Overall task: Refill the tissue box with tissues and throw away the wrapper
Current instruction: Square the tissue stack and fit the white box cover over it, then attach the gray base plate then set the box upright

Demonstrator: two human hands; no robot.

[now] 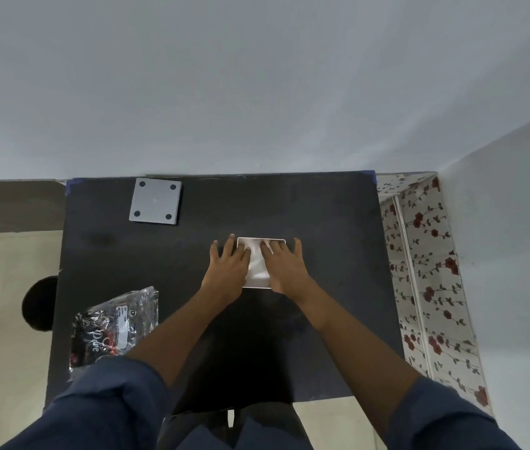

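Observation:
A white open tissue box point(258, 278) stands in the middle of the black table point(322, 222), with white tissues point(256, 259) showing inside. My left hand point(229, 266) lies flat over its left side, fingers spread. Flat on the right side rests my right hand point(284, 264), pressing on the tissues. The grey box lid point(155, 201), with a dark pad at each corner, lies upside down at the table's far left. A crumpled clear and black plastic wrapper point(116, 326) sits at the near left edge of the table.
A grey wall rises right behind the table. A floral-patterned cabinet point(425, 271) stands against the table's right side. A dark round object point(40, 303) sits on the pale floor to the left.

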